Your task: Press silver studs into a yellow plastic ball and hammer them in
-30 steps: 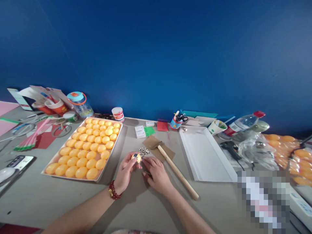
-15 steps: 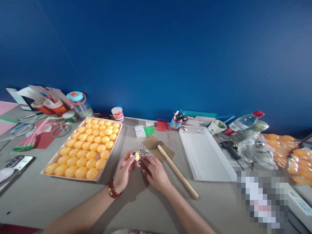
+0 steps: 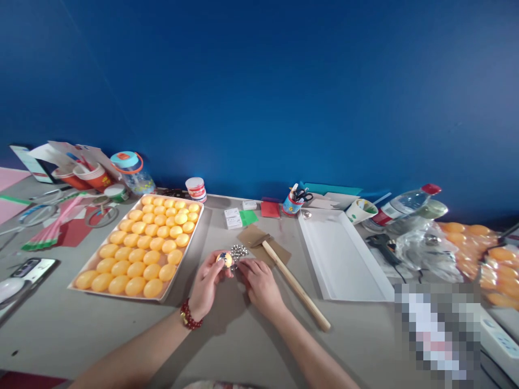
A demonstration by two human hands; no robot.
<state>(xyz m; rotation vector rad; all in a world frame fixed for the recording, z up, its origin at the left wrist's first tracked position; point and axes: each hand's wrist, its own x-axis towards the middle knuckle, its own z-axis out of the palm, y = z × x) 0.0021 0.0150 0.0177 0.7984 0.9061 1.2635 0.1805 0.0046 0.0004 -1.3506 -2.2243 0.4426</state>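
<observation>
My left hand [image 3: 207,282] is closed around an orange ball [image 3: 224,260] with dark and shiny patches on it, thumb on the near side. Just right of the ball lies a small pile of shiny silver pieces [image 3: 239,250], too small to name for sure. My right hand [image 3: 259,283] reaches the pile's near edge with bent fingers drawn together; whatever is between the fingertips is hidden. To the right, a hammer [image 3: 298,287] with a wooden handle rests its head on a brown sheet [image 3: 251,236].
At left stands a shallow box [image 3: 164,294] holding rows of orange balls. A white tray [image 3: 348,259] lies at right. Small white boxes [image 3: 233,218], a cup of scissors and pens [image 3: 292,204], and a glue gun [image 3: 383,248] sit farther back. A blue wall rises behind.
The fingers of my right hand have drawn closer together at the silver pile. My left hand keeps the ball in the same place.
</observation>
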